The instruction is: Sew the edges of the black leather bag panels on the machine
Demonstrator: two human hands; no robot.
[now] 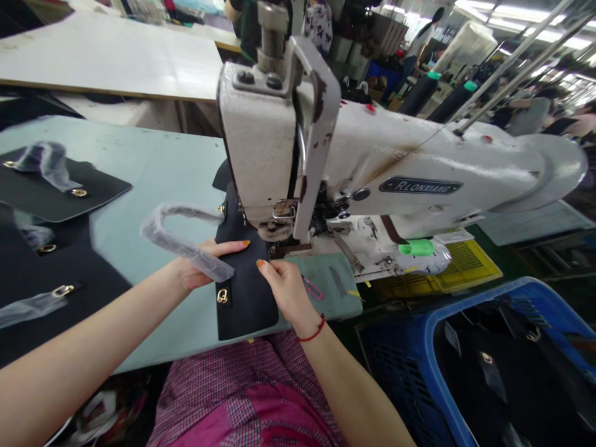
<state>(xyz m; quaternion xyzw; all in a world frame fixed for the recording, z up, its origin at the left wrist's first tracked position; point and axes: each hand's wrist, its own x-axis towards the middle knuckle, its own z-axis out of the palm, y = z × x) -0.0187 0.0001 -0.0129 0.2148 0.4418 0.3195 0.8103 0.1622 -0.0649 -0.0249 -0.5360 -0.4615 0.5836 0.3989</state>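
A black leather-like bag panel (249, 282) lies under the head of the white sewing machine (263, 143). It carries gold-coloured metal fittings and a handle wrapped in clear plastic (179, 245), which loops out to the left. My left hand (200, 267) is closed at the panel's left edge, thumb stretched over the top, the handle passing across the hand; its other fingers are mostly hidden. Just below the presser foot (282, 248), my right hand (288, 288) pinches the panel's right edge between thumb and curled fingers. The needle's tip cannot be made out.
More black panels (69, 192) with wrapped handles lie at left on the pale green table (153, 161). Pink-handled snips (313, 288) rest right of my right hand. A blue crate (433, 329) holding black pieces stands at lower right, near a yellow crate (479, 264).
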